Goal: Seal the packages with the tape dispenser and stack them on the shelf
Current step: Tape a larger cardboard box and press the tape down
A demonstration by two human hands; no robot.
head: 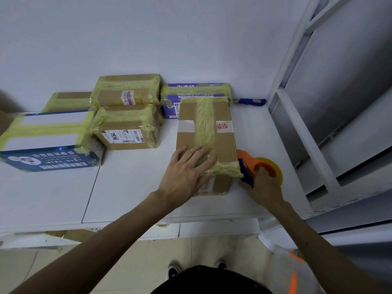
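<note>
Pinning the box flat-palmed with left hand, gripping tape dispenser in right hand: pull taut, tear cleanly.

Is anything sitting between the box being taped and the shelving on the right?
Only the tape dispenser in the right hand, held at the near right corner of the box. A blue knife lies farther back beside the shelving, off the direct line. The left hand rests flat on the box.

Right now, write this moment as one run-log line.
step: sealing | left hand: pressing flat on cardboard box | right hand: grips tape dispenser at box's near-right corner
</note>
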